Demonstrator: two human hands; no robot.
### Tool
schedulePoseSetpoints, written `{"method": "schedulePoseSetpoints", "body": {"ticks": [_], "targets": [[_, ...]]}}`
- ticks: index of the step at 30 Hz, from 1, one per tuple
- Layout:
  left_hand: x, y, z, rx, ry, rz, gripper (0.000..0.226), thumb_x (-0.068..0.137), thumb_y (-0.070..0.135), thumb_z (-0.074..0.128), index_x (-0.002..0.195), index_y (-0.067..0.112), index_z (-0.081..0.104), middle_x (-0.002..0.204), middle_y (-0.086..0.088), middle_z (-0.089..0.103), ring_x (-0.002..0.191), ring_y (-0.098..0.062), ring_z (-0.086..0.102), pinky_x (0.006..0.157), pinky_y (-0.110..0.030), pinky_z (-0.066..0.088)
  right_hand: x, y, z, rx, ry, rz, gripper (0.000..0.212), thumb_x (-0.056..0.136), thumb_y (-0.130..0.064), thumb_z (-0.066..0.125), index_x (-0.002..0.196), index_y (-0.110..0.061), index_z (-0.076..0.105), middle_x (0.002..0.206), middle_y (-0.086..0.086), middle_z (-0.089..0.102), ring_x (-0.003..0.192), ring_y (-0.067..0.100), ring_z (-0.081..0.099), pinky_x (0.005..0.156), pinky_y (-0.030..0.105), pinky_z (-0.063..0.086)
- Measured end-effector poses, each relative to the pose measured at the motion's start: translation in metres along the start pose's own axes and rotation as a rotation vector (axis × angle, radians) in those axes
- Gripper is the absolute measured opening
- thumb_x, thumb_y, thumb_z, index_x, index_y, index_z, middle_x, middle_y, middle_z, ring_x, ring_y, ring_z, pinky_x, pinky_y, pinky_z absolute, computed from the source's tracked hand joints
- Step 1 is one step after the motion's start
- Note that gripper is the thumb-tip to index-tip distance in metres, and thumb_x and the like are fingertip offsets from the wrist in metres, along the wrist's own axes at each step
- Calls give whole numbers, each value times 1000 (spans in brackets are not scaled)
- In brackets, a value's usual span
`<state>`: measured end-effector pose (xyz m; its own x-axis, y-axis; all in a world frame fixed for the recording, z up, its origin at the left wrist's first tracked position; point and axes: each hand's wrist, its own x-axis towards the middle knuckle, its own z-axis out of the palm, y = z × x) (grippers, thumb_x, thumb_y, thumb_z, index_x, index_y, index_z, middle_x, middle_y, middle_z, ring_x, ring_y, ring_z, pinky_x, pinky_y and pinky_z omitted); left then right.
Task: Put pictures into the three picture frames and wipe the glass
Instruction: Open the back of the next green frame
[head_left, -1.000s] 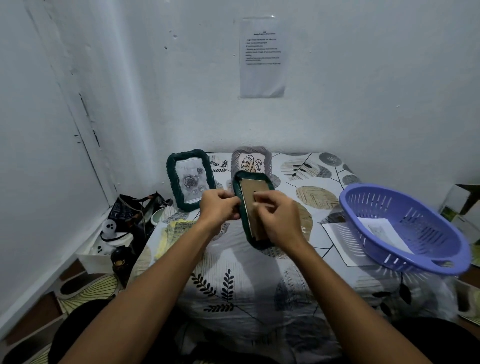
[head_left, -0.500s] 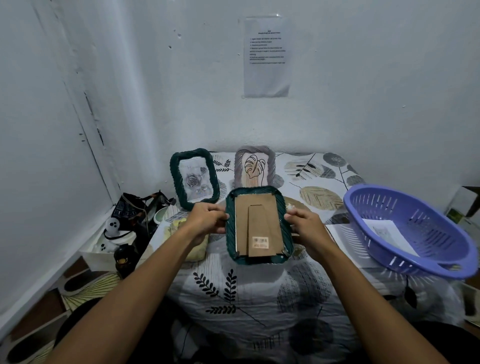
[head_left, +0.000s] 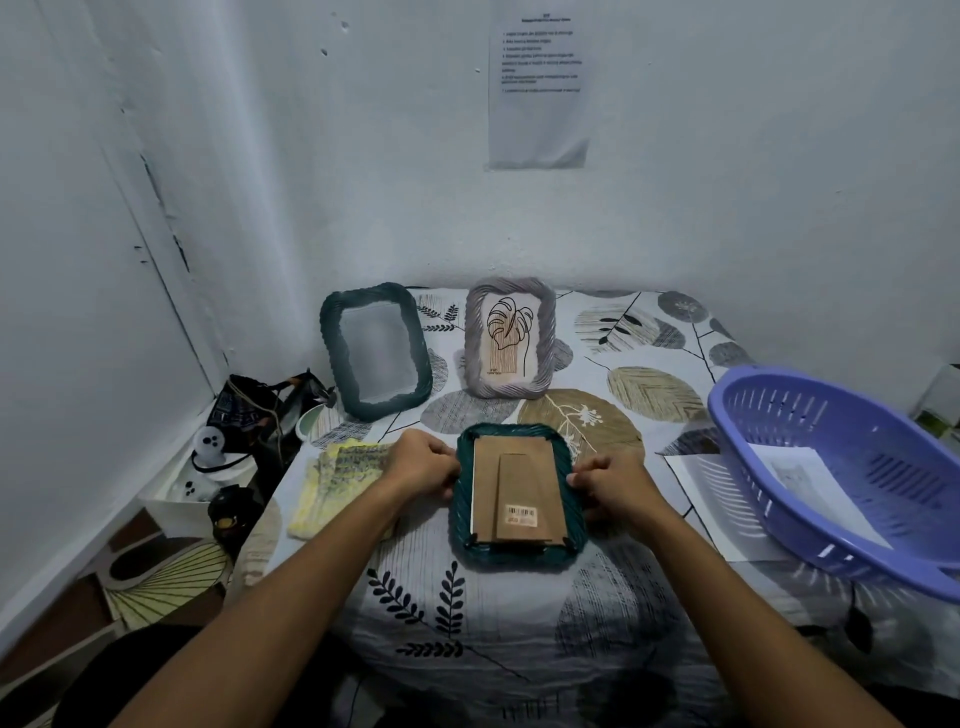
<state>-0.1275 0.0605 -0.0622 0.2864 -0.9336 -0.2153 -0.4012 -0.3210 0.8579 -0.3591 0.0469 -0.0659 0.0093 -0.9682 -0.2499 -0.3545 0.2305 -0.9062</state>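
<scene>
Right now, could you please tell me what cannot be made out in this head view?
- Green frame under the hands: lies face down, so glass and picture are hidden.
- Wall notice: print too small.
- Sheet in the purple basket: drawing too faint.
- Standing dark green frame: glass blurred, picture unreadable.

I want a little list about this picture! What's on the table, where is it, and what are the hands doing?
held frame: green frame, lying face down, brown backing up, near the table's front
left hand: grips the frame's left edge
right hand: grips its right edge
standing frames: dark green frame at back left; grey frame with a leaf drawing beside it
cloth: yellow cloth, left of the held frame
basket: purple basket on the right, a paper inside
table cover: leaf-print cloth
</scene>
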Motion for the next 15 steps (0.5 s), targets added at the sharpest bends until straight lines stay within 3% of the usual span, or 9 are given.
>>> {"method": "schedulePoseSetpoints", "body": {"ticks": [2, 5, 12, 15], "targets": [[4, 2, 3, 37, -11, 9, 10, 81, -4, 66, 74, -3, 71, 58, -16, 65, 38, -18, 57, 46, -29, 54, 9, 2, 0, -63, -5, 7, 8, 88, -2, 63, 81, -6, 63, 86, 13, 65, 69, 23, 64, 50, 28, 52], [16, 3, 5, 91, -22, 18, 15, 80, -5, 65, 68, -1, 72, 60, -20, 67, 45, -25, 62, 56, -38, 59, 22, 3, -2, -140, -3, 2, 4, 87, -5, 65, 83, -6, 65, 84, 12, 66, 66, 24, 64, 52, 30, 54], [24, 2, 9, 144, -35, 19, 4, 79, -7, 68, 76, -9, 70, 54, -13, 64, 39, -18, 61, 43, -27, 53, 34, 4, -4, -285, -64, 2, 8, 89, -8, 63, 82, -6, 61, 61, 14, 63, 43, 22, 58, 42, 29, 50], [29, 1, 6, 173, -65, 36, 4, 79, -2, 72, 76, -3, 69, 65, -20, 69, 47, -25, 64, 52, -37, 59, 37, 2, -6, -397, -71, -39, 14, 87, -17, 68, 77, -8, 62, 63, 10, 66, 47, 19, 62, 45, 29, 50]]}}
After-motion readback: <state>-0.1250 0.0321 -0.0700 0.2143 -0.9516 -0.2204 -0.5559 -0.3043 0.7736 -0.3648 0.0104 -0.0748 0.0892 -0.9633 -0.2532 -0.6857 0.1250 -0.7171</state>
